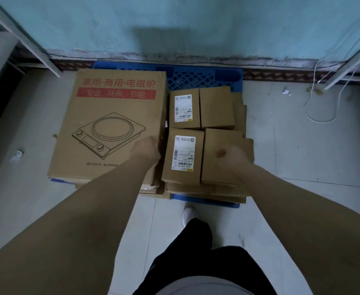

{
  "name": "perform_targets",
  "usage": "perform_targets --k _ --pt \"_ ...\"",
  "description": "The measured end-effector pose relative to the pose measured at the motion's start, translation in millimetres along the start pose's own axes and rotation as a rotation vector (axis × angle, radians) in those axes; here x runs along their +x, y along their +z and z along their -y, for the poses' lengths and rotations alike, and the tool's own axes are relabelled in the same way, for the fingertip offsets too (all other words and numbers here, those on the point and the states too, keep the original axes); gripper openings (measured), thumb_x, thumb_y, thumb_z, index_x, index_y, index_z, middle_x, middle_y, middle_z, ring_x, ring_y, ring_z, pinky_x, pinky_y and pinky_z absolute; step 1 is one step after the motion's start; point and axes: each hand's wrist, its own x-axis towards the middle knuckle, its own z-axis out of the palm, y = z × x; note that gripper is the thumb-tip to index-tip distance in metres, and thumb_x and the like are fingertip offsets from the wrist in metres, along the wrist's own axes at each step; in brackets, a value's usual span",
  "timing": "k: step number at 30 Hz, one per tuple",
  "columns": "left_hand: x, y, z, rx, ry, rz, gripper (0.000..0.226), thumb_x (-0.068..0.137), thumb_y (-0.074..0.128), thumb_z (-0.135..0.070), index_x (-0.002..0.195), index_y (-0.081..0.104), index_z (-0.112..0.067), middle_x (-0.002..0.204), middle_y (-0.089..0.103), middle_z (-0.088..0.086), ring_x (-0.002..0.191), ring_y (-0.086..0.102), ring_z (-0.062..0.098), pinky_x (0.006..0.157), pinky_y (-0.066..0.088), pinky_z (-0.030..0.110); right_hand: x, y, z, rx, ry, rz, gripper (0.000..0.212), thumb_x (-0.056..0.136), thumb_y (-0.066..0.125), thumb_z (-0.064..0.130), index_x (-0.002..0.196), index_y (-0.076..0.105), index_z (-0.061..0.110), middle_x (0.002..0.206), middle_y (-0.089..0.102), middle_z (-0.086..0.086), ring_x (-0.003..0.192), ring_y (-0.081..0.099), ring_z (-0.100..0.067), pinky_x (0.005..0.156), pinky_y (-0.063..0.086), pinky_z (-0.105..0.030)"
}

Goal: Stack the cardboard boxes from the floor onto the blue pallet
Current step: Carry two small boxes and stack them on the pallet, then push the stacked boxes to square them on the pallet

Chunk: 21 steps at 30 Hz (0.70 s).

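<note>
A blue pallet (pixel 204 76) lies on the floor against the wall. On its left part sits a large cardboard box (pixel 108 124) printed with a cooker drawing. To its right are small cardboard boxes in two rows on flattened cardboard. In the front row are a labelled small box (pixel 183 154) and a plain small box (pixel 219 167). My left hand (pixel 146 149) is curled at the labelled box's left edge, with its fingers down in the gap beside the large box. My right hand (pixel 233 158) grips the plain box over its right edge. The fingertips of both hands are hidden.
Two more small boxes (pixel 200 107) stand in the back row. Metal shelf frames (pixel 36 52) flank the pallet on both sides. A white cable (pixel 315 116) lies on the floor at the right, and scraps of paper (pixel 17 155) at the left. My foot (pixel 189 213) is just in front of the pallet.
</note>
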Motion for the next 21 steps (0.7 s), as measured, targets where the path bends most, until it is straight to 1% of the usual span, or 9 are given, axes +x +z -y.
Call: perform_targets --k 3,5,7,10,11,14,17,19,21 --pt "-19 -6 27 -0.047 -0.011 0.02 0.04 0.092 0.05 -0.012 0.132 0.052 -0.015 0.131 0.058 0.009 0.12 0.053 0.028 0.094 0.044 0.034 -22 12 13 0.073 -0.055 -0.003 0.024 0.094 0.054 0.01 0.115 0.065 0.006 0.117 0.063 -0.014 0.114 0.058 -0.029 0.1 0.046 -0.038" --pt "-39 -9 49 -0.026 -0.045 -0.015 0.041 0.092 0.05 -0.012 0.133 0.05 -0.012 0.132 0.057 0.01 0.122 0.052 0.029 0.097 0.043 0.035 -39 21 19 0.046 -0.085 0.012 0.025 0.092 0.055 0.011 0.115 0.066 0.005 0.114 0.066 -0.014 0.111 0.06 -0.03 0.097 0.048 -0.037" --pt "-58 -11 74 0.008 -0.096 -0.049 0.039 0.092 0.051 -0.012 0.131 0.049 -0.008 0.131 0.057 0.014 0.123 0.051 0.032 0.097 0.043 0.035 -54 31 19 0.023 -0.109 0.022 0.029 0.092 0.056 0.011 0.119 0.065 0.006 0.119 0.065 -0.013 0.112 0.06 -0.029 0.095 0.048 -0.035" --pt "-83 -17 106 0.016 -0.175 -0.031 0.042 0.092 0.051 -0.008 0.133 0.047 -0.002 0.128 0.057 0.017 0.12 0.052 0.033 0.091 0.046 0.035 -78 46 16 0.042 -0.118 0.046 0.034 0.096 0.053 0.013 0.129 0.057 0.007 0.134 0.056 -0.011 0.121 0.053 -0.026 0.093 0.043 -0.026" --pt "-89 -19 115 0.009 -0.198 -0.017 0.042 0.091 0.052 -0.008 0.132 0.047 -0.001 0.127 0.057 0.017 0.116 0.054 0.033 0.088 0.047 0.034 -85 49 16 0.024 -0.123 0.057 0.035 0.096 0.053 0.013 0.13 0.057 0.007 0.137 0.054 -0.011 0.122 0.052 -0.025 0.095 0.043 -0.026" --pt "-96 -31 139 -0.003 -0.243 0.0 0.039 0.091 0.055 -0.01 0.127 0.047 0.001 0.12 0.058 0.017 0.109 0.057 0.031 0.08 0.046 0.032 -100 55 26 -0.106 -0.151 0.073 0.037 0.094 0.056 0.013 0.131 0.057 0.01 0.139 0.052 -0.009 0.126 0.05 -0.025 0.105 0.041 -0.031" --pt "-89 -44 159 -0.013 -0.245 0.004 0.032 0.091 0.055 -0.009 0.121 0.049 0.001 0.115 0.059 0.017 0.106 0.058 0.032 0.077 0.045 0.032 -101 62 50 -0.189 -0.145 0.069 0.039 0.094 0.054 0.014 0.132 0.057 0.01 0.142 0.05 -0.008 0.129 0.048 -0.025 0.106 0.041 -0.032" --pt "-79 -53 172 -0.008 -0.235 0.008 0.032 0.091 0.055 -0.009 0.121 0.049 0.002 0.115 0.059 0.017 0.107 0.058 0.032 0.075 0.044 0.031 -97 73 72 -0.233 -0.127 0.073 0.038 0.094 0.054 0.015 0.132 0.056 0.009 0.142 0.049 -0.01 0.131 0.046 -0.027 0.107 0.04 -0.033" --pt "-63 -61 190 -0.001 -0.222 0.031 0.033 0.091 0.054 -0.009 0.121 0.048 0.002 0.115 0.059 0.018 0.105 0.058 0.031 0.074 0.044 0.031 -88 89 96 -0.307 -0.111 0.096 0.036 0.096 0.051 0.016 0.131 0.056 0.007 0.138 0.052 -0.012 0.128 0.047 -0.027 0.104 0.041 -0.032"
